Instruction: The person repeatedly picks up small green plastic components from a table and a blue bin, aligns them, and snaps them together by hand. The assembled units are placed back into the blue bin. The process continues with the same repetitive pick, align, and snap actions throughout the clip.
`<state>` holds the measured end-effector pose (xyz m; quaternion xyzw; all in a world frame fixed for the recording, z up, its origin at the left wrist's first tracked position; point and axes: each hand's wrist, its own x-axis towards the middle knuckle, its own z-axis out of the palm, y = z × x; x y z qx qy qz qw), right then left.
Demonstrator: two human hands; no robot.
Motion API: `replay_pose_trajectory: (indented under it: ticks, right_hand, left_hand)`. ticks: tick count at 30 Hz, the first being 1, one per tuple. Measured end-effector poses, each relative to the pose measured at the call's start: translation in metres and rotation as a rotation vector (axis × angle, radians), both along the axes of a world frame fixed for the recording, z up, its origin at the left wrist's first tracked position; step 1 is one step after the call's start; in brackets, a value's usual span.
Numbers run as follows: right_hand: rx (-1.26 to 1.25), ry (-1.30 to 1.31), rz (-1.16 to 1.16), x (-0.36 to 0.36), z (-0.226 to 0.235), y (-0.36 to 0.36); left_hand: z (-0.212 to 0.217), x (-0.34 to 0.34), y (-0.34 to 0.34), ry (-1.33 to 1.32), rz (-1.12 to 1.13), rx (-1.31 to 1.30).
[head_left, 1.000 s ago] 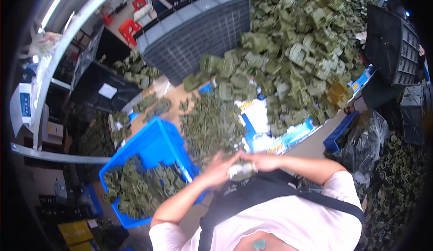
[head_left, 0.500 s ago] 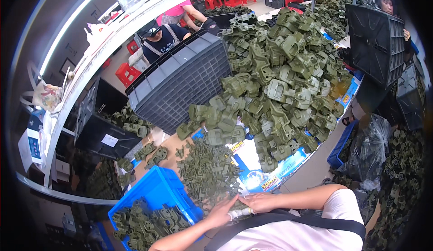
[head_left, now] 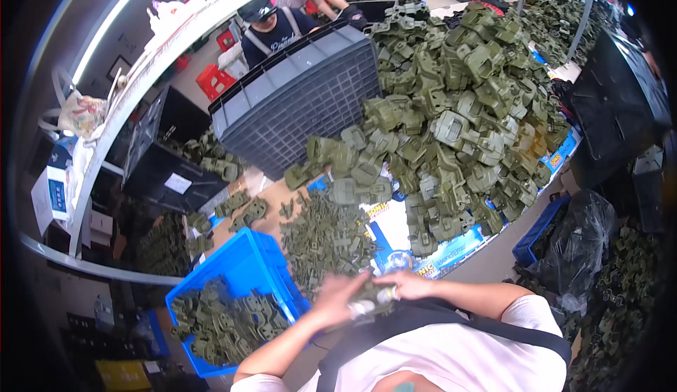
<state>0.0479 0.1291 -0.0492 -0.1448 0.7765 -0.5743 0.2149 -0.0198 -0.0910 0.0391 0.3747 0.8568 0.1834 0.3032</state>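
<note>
My left hand (head_left: 337,299) is smeared by motion at the near edge of a heap of small green plastic parts (head_left: 328,244). Facing it from the right is my right hand (head_left: 412,285), its fingers bent inward and white wrapping on a finger. Between the hands shows a small dark green patch, too blurred to name. Left of my left hand, a blue plastic bin (head_left: 271,268) stands tilted with green plastic parts (head_left: 229,328) inside. Beyond the small parts rises a large pile of bigger green molded shells (head_left: 451,131).
A grey crate (head_left: 300,96) leans against the pile, with a person (head_left: 275,29) behind it. A black crate (head_left: 166,159) stands at the left under a metal shelf frame. Another black crate (head_left: 620,96) and a clear plastic bag (head_left: 582,244) are at the right.
The view has shifted, moving the table's contents up in the picture. My hands have parted slightly and my left hand is now blurred. The black crate at right has moved outward.
</note>
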Motion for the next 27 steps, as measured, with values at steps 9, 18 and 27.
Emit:
replay_pose_trajectory:
  ticks: [9, 18, 27]
  right_hand:
    - [0.361, 0.35, -0.021, -0.019, 0.043, 0.034]
    - [0.379, 0.493, 0.287, -0.023, 0.061, -0.048]
    - [0.227, 0.467, 0.067, -0.038, 0.087, -0.047]
  left_hand:
    - [-0.021, 0.041, -0.035, -0.474, 0.72, 0.605]
    - [-0.038, 0.047, -0.031, -0.341, 0.638, 0.636]
    - [-0.015, 0.035, -0.018, -0.081, 0.578, 0.594]
